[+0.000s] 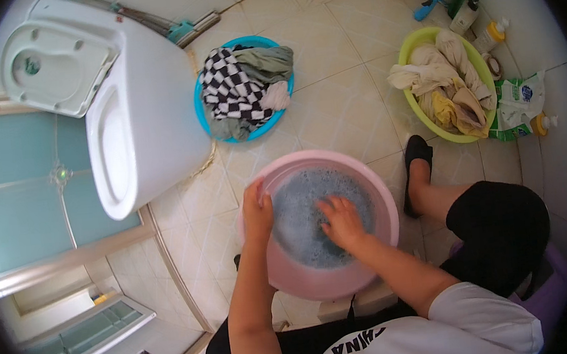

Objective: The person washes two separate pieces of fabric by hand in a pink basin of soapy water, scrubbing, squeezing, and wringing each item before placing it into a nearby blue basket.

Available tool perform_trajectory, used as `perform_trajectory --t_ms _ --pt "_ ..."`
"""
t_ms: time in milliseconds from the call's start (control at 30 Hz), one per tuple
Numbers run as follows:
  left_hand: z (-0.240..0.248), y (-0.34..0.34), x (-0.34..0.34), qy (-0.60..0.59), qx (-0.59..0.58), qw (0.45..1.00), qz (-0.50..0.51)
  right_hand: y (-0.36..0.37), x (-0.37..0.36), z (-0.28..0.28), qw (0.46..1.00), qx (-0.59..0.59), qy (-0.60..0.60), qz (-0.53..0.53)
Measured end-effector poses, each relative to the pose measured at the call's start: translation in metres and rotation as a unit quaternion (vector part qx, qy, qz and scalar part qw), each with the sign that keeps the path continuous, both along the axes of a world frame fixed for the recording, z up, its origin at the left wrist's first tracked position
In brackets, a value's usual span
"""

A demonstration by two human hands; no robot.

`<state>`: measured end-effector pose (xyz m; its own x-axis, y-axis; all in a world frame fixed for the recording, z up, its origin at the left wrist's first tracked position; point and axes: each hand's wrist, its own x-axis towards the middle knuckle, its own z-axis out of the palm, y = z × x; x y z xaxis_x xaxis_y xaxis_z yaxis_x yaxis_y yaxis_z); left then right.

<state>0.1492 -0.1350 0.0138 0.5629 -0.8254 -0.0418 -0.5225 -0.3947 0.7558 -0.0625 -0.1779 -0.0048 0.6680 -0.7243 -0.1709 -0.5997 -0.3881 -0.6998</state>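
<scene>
A large pink basin (pixel 299 280) stands in front of me, holding bluish-grey water (pixel 296 203) with small bubbles over its surface. My left hand (pixel 257 211) grips the basin's rim on the left side, its fingers closed about the edge. Over the right half of the water, my right hand (pixel 343 224) has its fingers stretched out and apart, touching the suds. Nothing shows in that hand. The cloudy water hides whatever lies beneath it.
Farther off, a blue basin (pixel 201 113) holds checkered and grey-green cloth. A yellow-green basin (pixel 414 101) with pale clothes stands at the right, near bottles and a detergent bag (pixel 518 104). The white toilet (pixel 163 113) is at the left. My foot in a black shoe (pixel 410 172) rests beside the pink basin.
</scene>
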Motion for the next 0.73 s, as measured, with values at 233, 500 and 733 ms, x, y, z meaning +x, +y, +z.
perform_trajectory --t_ms 233,500,733 --pt "-0.006 0.131 -0.018 -0.056 0.141 0.976 0.158 -0.009 0.001 0.041 0.997 -0.016 -0.074 0.011" --pt "-0.010 0.160 -0.061 -0.043 0.252 0.893 0.370 -0.059 0.012 0.036 0.975 -0.192 -0.014 -0.110" --pt "-0.019 0.174 -0.094 0.117 0.221 0.838 0.486 -0.112 -0.005 -0.004 0.988 0.085 0.128 -0.023"
